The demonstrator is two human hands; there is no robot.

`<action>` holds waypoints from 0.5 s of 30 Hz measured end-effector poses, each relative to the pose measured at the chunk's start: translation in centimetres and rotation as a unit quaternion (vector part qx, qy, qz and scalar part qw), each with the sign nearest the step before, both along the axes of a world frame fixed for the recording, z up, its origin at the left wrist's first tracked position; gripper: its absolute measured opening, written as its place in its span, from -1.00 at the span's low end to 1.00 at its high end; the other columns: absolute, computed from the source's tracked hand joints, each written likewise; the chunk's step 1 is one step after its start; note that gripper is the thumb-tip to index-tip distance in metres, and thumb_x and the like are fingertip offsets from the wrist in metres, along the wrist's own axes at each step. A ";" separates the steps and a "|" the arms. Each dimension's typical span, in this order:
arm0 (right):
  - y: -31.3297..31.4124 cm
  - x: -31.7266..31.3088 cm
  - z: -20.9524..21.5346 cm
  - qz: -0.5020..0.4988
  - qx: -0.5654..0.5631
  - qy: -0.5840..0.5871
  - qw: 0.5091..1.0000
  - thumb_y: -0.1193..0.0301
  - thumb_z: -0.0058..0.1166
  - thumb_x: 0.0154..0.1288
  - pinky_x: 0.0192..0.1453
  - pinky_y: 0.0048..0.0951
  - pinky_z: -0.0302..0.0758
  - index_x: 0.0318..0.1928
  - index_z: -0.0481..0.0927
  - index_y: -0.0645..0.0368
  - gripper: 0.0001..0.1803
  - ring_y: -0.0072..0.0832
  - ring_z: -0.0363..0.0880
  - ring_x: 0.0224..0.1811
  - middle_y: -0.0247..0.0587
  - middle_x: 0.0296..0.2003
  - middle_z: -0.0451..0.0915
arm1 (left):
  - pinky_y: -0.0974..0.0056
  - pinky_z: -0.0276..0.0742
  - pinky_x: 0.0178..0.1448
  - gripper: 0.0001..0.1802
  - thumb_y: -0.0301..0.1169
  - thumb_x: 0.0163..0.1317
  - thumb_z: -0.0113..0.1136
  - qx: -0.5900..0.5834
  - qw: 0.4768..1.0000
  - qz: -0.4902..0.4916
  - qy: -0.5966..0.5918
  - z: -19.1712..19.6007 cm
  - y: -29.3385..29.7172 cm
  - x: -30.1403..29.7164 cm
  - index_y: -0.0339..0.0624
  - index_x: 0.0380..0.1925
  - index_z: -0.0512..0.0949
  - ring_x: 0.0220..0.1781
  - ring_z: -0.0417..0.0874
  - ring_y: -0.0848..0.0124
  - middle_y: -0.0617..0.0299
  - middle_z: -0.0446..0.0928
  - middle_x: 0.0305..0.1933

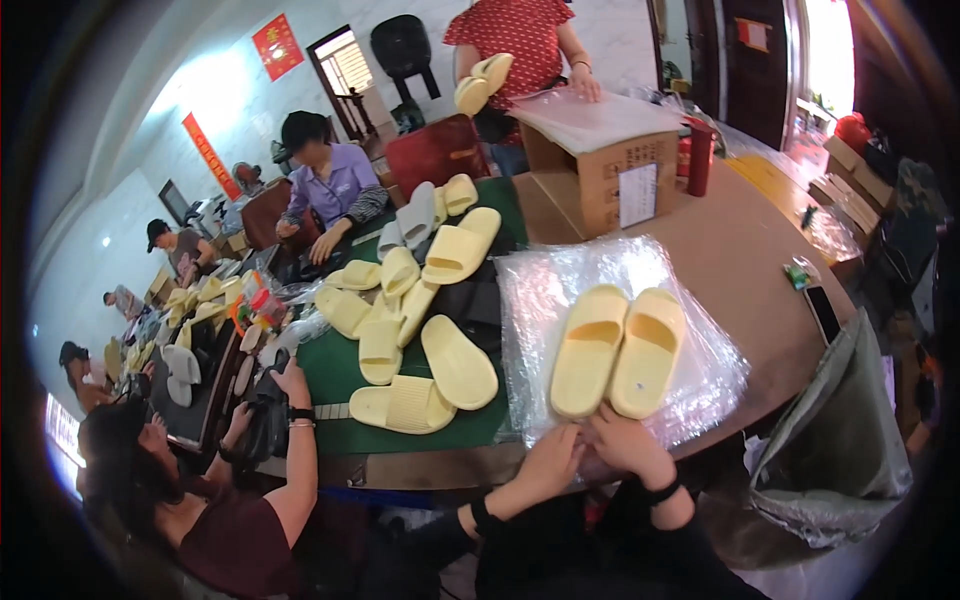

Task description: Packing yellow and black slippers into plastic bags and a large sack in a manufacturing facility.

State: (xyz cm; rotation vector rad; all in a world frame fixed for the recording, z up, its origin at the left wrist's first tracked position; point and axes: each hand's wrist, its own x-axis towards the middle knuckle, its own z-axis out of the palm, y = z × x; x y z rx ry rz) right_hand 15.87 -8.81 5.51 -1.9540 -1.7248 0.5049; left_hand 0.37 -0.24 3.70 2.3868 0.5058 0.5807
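Observation:
A pair of pale yellow slide slippers [588, 380] lies side by side on a stack of clear plastic bags [715, 375], with the toes pointing away from me. At the near edge of the stack, just below the heels, my left hand [552, 458] is closed with its fingertips pinching the bag's edge. My right hand [628, 442] is beside it, its fingers curled at the same edge and close to the right slipper's heel. The exact grip of the fingertips is partly hidden. Both wrists wear dark bands.
Several loose yellow slippers [460, 362] and grey ones [415, 215] lie on the green mat [335, 400] to the left. A cardboard box [600, 180], red cylinder [701, 160] and phone [822, 313] are beyond. A grey sack [835, 440] hangs at the right. Co-workers sit left; another stands opposite holding slippers.

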 end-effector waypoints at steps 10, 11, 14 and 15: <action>1.0 5.2 7.7 -0.050 -0.066 -0.068 0.994 0.05 0.00 0.32 0.24 -0.08 0.36 0.31 0.33 -0.06 -0.40 0.25 0.37 0.16 0.46 0.12 0.36 | -0.03 0.35 0.16 -0.45 -0.33 0.13 0.17 0.137 0.989 0.048 0.033 -1.3 -0.7 0.4 0.09 0.19 0.42 0.16 0.41 -0.01 -0.04 0.37 0.10; 2.2 6.0 6.8 -0.033 -0.064 -0.074 0.995 0.05 0.00 0.32 0.24 -0.08 0.36 0.31 0.33 -0.06 -0.40 0.25 0.37 0.16 0.46 0.12 0.36 | -0.04 0.32 0.20 -0.47 -0.32 0.14 0.17 0.157 0.986 0.059 0.025 -1.6 -1.0 0.2 0.07 0.17 0.43 0.20 0.39 -0.02 -0.04 0.35 0.15; 5.8 7.8 4.7 -0.057 -0.097 -0.097 0.989 -0.08 -0.02 0.27 0.30 -0.04 0.30 0.34 0.29 -0.08 -0.31 0.29 0.33 0.20 0.51 0.12 0.35 | -0.03 0.23 0.33 -0.46 -0.30 0.20 0.12 0.146 0.987 0.052 0.049 -2.2 -1.3 0.7 0.05 0.23 0.38 0.35 0.25 -0.06 -0.12 0.24 0.30; 6.8 7.5 4.9 -0.039 -0.095 -0.100 0.990 -0.08 -0.02 0.27 0.30 -0.04 0.30 0.34 0.29 -0.08 -0.31 0.29 0.33 0.20 0.51 0.12 0.35 | -0.03 0.21 0.35 -0.45 -0.29 0.22 0.10 0.150 0.985 0.058 0.058 -2.8 -1.8 0.3 0.05 0.26 0.35 0.37 0.23 -0.06 -0.13 0.22 0.31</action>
